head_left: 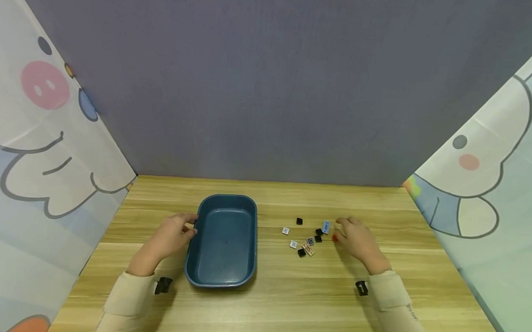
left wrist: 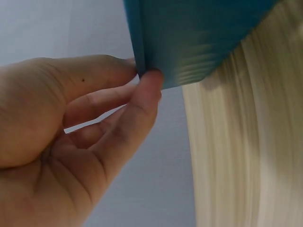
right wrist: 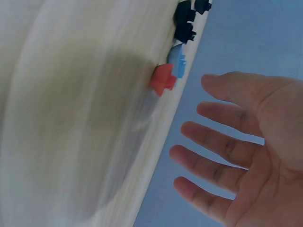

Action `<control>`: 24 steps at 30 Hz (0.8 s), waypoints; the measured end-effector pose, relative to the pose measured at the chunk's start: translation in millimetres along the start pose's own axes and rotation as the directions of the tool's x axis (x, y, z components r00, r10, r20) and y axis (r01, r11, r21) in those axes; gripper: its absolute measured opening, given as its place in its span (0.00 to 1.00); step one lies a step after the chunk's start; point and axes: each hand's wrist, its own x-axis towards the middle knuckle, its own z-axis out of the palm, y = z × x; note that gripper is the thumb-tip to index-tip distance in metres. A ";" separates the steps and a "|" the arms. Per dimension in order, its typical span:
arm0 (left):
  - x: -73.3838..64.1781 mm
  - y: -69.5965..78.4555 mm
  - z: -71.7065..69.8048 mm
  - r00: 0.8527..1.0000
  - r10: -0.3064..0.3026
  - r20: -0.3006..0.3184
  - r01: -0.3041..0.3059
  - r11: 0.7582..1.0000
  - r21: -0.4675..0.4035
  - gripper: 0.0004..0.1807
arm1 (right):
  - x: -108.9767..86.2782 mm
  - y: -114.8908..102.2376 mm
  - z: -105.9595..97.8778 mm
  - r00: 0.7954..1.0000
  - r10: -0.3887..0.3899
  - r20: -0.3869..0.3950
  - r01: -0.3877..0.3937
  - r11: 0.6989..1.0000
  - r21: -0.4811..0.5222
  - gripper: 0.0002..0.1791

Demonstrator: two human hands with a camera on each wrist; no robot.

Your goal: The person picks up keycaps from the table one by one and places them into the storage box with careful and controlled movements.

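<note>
A dark blue rectangular tray [head_left: 225, 277] rests on the table, and its inside shows nothing in it. My left hand [head_left: 170, 238] is at the tray's left side, thumb and fingertips pinching the rim, as the left wrist view shows at close range. My right hand [head_left: 357, 241] hovers with spread, slightly bent fingers above the right end of some small toy bricks. Nearest to it lies a red brick [right wrist: 163, 79], partly hidden by the fingers in the head view. A blue printed brick [head_left: 326, 226] and black bricks [right wrist: 183, 31] lie beside the red one.
White pieces [head_left: 293, 244], a tan printed piece [head_left: 308, 249], a grey piece [head_left: 310, 241] and another black brick [head_left: 300, 221] lie scattered between tray and right hand. A grey panel [head_left: 268, 88] stands behind the wooden table [head_left: 287, 303], with cartoon-printed sheets on both sides.
</note>
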 end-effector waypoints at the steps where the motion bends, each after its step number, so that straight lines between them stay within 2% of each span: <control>1: 0.0 -1.2 -0.5 1.000 -0.001 0.000 0.001 1.000 -0.013 0.20 | -0.8 1.2 0.5 1.000 -0.002 0.004 0.002 1.000 0.001 0.19; 7: -0.2 -10.8 -0.8 1.000 -0.013 0.009 0.014 0.996 -0.092 0.22 | -4.8 6.5 3.8 0.999 0.003 0.048 -0.005 0.999 0.045 0.12; 13: 0.1 -19.2 1.4 1.000 -0.016 0.009 0.018 0.988 -0.150 0.23 | -8.9 9.9 6.3 0.993 0.027 0.117 -0.037 0.996 0.077 0.11; 24: -0.8 -23.7 1.7 1.000 -0.027 -0.009 0.025 0.976 -0.215 0.22 | -8.5 10.6 11.6 0.993 0.043 0.107 -0.047 0.998 0.040 0.08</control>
